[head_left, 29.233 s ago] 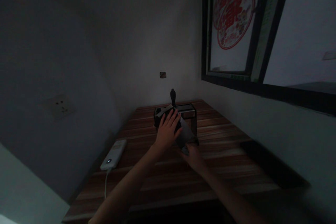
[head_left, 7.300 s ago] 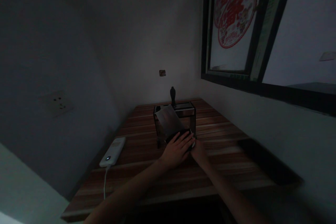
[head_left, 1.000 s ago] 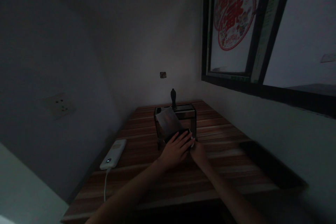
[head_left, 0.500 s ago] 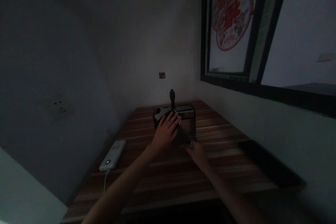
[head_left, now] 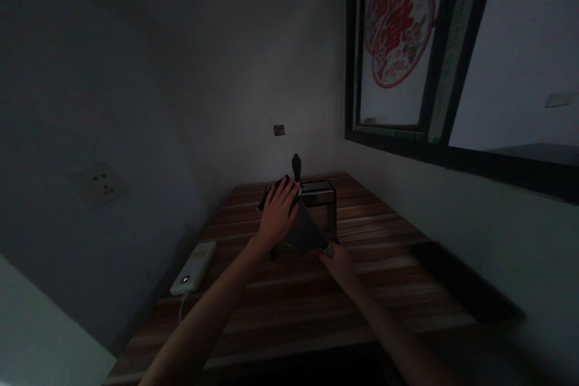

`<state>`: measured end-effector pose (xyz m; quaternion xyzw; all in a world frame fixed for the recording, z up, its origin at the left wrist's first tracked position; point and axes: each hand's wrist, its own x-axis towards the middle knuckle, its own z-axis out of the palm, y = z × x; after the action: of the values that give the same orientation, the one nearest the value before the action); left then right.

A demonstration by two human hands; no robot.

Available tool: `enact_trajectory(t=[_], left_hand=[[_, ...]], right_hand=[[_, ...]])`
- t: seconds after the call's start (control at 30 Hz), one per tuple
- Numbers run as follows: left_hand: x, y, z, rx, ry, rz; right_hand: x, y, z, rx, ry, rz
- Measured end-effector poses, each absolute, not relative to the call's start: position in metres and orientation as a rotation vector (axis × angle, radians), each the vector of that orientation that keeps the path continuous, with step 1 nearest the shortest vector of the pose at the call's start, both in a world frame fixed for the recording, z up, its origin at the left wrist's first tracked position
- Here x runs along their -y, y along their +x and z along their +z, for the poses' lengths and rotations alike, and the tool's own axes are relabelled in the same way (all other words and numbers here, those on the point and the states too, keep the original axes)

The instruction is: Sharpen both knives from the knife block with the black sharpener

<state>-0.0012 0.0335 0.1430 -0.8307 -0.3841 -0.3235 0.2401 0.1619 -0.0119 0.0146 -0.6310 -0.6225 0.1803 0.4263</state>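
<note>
My right hand (head_left: 335,258) is closed around the handle of a cleaver. The broad grey blade of this cleaver (head_left: 305,230) slants up and left, over the table. My left hand (head_left: 278,211), fingers stretched forward and close together, presses a dark cloth-like piece (head_left: 287,181) with pale edges at the blade's upper end. Its exact material is hard to make out in the dim light. Behind the hands stands a dark knife block (head_left: 332,208) with slots along its top. A black knife handle (head_left: 296,166) sticks up from it. My left hand and the cloth hide the block's left part.
A white power bank (head_left: 194,268) with a cable lies at the left edge of the wood-grain table (head_left: 380,277). At the right edge is a long dark flat object (head_left: 465,280). Walls enclose the table; a socket (head_left: 103,184) is at left, a framed window (head_left: 393,126) at right.
My left hand and the dark cloth-like piece have shifted slightly left, uncovering more of the cleaver's blade. My right hand stays nearly in place on the handle.
</note>
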Motion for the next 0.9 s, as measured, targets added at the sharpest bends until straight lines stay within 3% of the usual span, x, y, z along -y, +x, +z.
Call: enact_trajectory(t=[0.9], left_hand=[[-0.005, 0.01, 0.099, 0.887, -2.344, -0.643]], right_hand=[[0.01, 0.162, 0.011, 1.555, -1.522, 0.451]])
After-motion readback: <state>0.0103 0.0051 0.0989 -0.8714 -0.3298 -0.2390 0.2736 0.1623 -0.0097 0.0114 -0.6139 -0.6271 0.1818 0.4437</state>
